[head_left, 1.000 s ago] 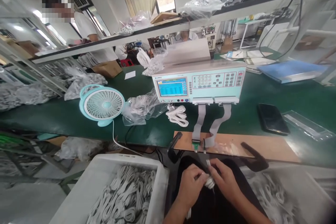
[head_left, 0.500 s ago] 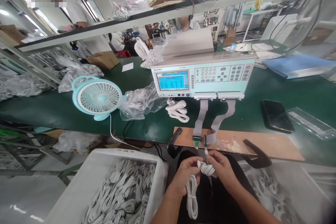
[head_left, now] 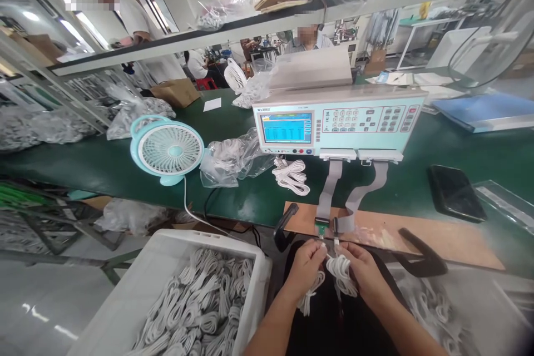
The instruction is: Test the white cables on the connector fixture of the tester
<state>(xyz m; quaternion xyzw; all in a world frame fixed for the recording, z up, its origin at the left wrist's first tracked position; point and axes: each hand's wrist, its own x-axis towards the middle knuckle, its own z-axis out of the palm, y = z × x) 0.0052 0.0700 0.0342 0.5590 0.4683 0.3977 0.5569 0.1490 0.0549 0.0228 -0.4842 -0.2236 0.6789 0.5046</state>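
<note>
From my end, the left hand point(head_left: 306, 268) has its grip pinched on a white cable plug point(head_left: 322, 246) right by the green adapter board point(head_left: 321, 230); the right hand's point(head_left: 364, 271) is closed on a coiled white cable point(head_left: 341, 276) just off the bench's point(head_left: 250, 206) near edge. Can't tell if that one's seated. My worry: a crooked push could bend a contact, or the dangling loops point(head_left: 307, 301) could snag. White plastic bin point(head_left: 129, 295) lower left is heaped with coiled cables point(head_left: 204, 300); the clear bag point(head_left: 214, 175) beside the fan point(head_left: 174, 150) holds more.

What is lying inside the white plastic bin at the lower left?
Inside the white bin lies a heap of coiled whitish cables. The upper coils hide the bin's floor, so whatever lies beneath them cannot be seen.
</note>
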